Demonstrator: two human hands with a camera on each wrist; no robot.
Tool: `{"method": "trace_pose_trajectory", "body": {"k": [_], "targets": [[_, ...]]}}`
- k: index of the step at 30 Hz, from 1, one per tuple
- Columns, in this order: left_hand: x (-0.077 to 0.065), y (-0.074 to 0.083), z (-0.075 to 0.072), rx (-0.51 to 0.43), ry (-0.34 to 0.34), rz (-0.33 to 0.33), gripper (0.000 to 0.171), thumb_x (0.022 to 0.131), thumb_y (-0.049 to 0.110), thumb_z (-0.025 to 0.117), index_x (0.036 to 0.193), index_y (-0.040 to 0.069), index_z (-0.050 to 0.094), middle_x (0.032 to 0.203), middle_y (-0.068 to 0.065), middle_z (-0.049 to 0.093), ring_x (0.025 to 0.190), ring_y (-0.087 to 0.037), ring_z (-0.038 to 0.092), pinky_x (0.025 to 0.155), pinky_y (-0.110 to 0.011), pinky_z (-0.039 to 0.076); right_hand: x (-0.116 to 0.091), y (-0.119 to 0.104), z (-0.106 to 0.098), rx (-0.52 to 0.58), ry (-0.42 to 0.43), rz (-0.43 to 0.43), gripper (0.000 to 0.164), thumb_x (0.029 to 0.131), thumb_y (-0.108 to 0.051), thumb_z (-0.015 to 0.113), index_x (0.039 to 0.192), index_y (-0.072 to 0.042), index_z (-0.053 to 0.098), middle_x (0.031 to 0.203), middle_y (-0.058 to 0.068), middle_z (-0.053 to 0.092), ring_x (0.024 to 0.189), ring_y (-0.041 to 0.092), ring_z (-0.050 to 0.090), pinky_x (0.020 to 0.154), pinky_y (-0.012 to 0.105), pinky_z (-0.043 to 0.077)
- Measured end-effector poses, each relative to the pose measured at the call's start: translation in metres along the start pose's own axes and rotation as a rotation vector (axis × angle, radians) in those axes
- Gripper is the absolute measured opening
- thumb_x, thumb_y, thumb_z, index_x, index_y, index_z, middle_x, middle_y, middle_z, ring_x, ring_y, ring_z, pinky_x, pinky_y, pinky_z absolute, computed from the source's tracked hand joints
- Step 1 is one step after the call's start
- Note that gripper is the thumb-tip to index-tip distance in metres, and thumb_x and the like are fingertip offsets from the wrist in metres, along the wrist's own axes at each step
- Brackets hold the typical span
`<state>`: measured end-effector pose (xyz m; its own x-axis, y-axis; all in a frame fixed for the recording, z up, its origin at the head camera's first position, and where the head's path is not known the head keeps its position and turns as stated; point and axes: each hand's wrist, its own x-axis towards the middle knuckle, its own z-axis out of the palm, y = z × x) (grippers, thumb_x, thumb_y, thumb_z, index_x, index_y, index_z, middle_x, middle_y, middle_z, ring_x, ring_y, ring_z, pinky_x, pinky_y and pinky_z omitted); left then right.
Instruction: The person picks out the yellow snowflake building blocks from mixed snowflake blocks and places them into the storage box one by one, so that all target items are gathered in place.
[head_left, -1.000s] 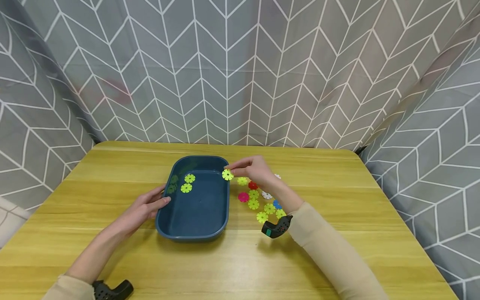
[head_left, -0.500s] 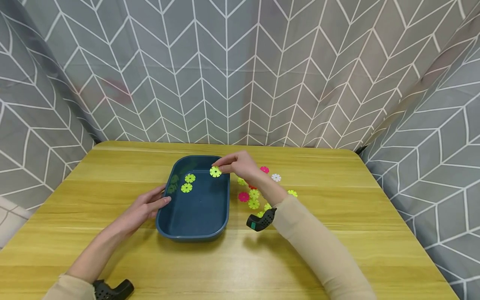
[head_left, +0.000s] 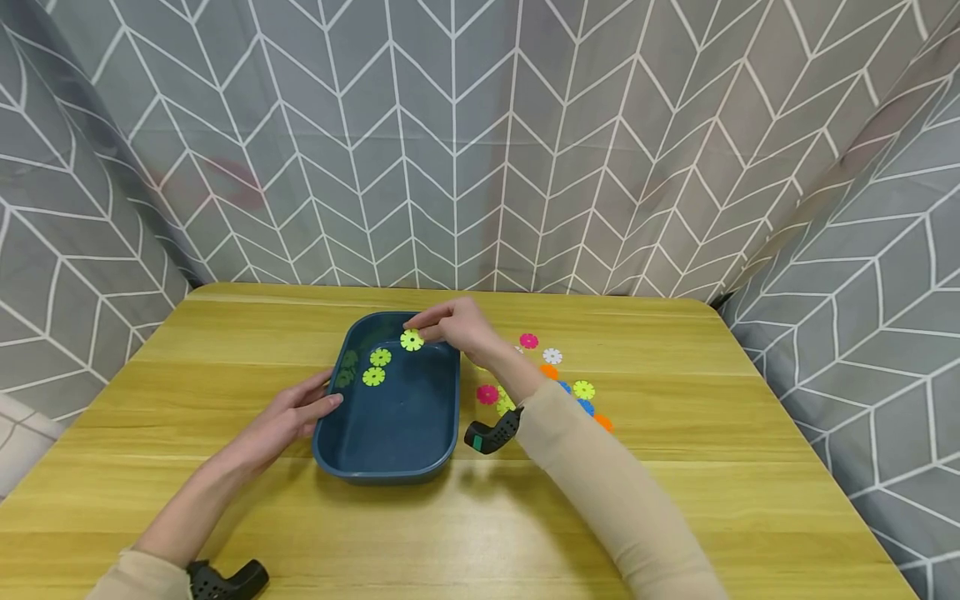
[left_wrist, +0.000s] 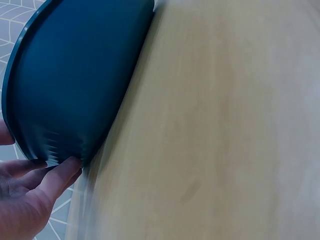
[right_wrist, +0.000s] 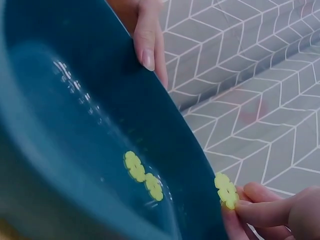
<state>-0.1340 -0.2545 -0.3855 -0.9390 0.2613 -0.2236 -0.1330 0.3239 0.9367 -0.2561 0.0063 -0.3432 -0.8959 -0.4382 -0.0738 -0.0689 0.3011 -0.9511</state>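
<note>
My left hand (head_left: 298, 408) holds the left side of a dark blue plastic basin (head_left: 386, 477), thumb over the rim and fingers against the outer wall (left_wrist: 80, 70). Over the basin's far right part, my right hand (head_left: 463, 327) pinches a yellow-green snowflake disc (head_left: 412, 339) between thumb and fingertips. That notched disc (right_wrist: 226, 191) stands upright in the right wrist view. Two matching discs lie on the basin floor near its left side, one disc (head_left: 380, 357) just beyond the other (head_left: 373, 377).
Right of the basin, several loose discs lie on the wooden table (head_left: 420, 542), among them a pink disc (head_left: 487, 394), a white disc (head_left: 552, 356) and an orange disc (head_left: 550, 371). My right forearm covers part of them. A patterned grey curtain (head_left: 480, 150) hangs behind the table.
My right hand has carried the yellow-green disc leftward from the basin's right rim to farther over its inside. The left hand and the basin have stayed in place.
</note>
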Motion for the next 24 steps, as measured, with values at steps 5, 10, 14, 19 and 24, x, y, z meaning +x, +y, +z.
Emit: {"method": "trace_pose_trajectory", "body": {"k": [5, 10, 14, 19, 24], "targets": [[0.0, 0.002, 0.001, -0.005, 0.006, 0.002, 0.073, 0.106, 0.031, 0.048, 0.159, 0.0, 0.009, 0.159, -0.029, 0.027, 0.136, -0.043, 0.045, 0.102, -0.042, 0.051, 0.006, -0.002, 0.011, 0.031, -0.003, 0.021, 0.022, 0.095, 0.001, 0.062, 0.109, -0.004, 0.077, 0.116, 0.009, 0.073, 0.101, 0.021, 0.071, 0.095, 0.035, 0.055], [-0.001, 0.002, 0.001, -0.008, 0.003, 0.011, 0.072, 0.106, 0.029, 0.047, 0.159, -0.001, 0.009, 0.159, -0.029, 0.027, 0.136, -0.043, 0.044, 0.1, -0.04, 0.052, 0.012, -0.005, 0.025, 0.065, -0.018, 0.01, 0.02, 0.094, 0.003, 0.062, 0.107, -0.001, 0.077, 0.113, 0.013, 0.074, 0.1, 0.024, 0.071, 0.094, 0.038, 0.055], [0.0, 0.002, 0.001, 0.0, 0.004, 0.014, 0.072, 0.106, 0.03, 0.047, 0.159, 0.0, 0.009, 0.159, -0.029, 0.028, 0.137, -0.044, 0.044, 0.102, -0.042, 0.051, 0.017, -0.006, 0.035, 0.1, -0.02, 0.008, 0.02, 0.092, 0.006, 0.063, 0.105, 0.001, 0.077, 0.11, 0.013, 0.075, 0.096, 0.023, 0.072, 0.096, 0.042, 0.055], [0.001, 0.0, 0.001, -0.002, -0.002, 0.019, 0.072, 0.106, 0.031, 0.047, 0.159, 0.0, 0.009, 0.159, -0.029, 0.027, 0.139, -0.045, 0.041, 0.103, -0.044, 0.049, 0.021, 0.0, 0.047, 0.124, -0.02, 0.029, 0.019, 0.091, 0.007, 0.063, 0.104, 0.002, 0.077, 0.108, 0.012, 0.075, 0.095, 0.021, 0.071, 0.094, 0.041, 0.056], [0.001, 0.0, 0.001, -0.001, -0.005, 0.023, 0.072, 0.107, 0.031, 0.046, 0.159, 0.0, 0.009, 0.159, -0.029, 0.027, 0.14, -0.045, 0.04, 0.104, -0.046, 0.048, 0.022, 0.005, 0.054, 0.148, -0.011, 0.049, 0.019, 0.091, 0.007, 0.063, 0.104, 0.003, 0.076, 0.109, 0.012, 0.074, 0.095, 0.021, 0.071, 0.094, 0.042, 0.056]]}}
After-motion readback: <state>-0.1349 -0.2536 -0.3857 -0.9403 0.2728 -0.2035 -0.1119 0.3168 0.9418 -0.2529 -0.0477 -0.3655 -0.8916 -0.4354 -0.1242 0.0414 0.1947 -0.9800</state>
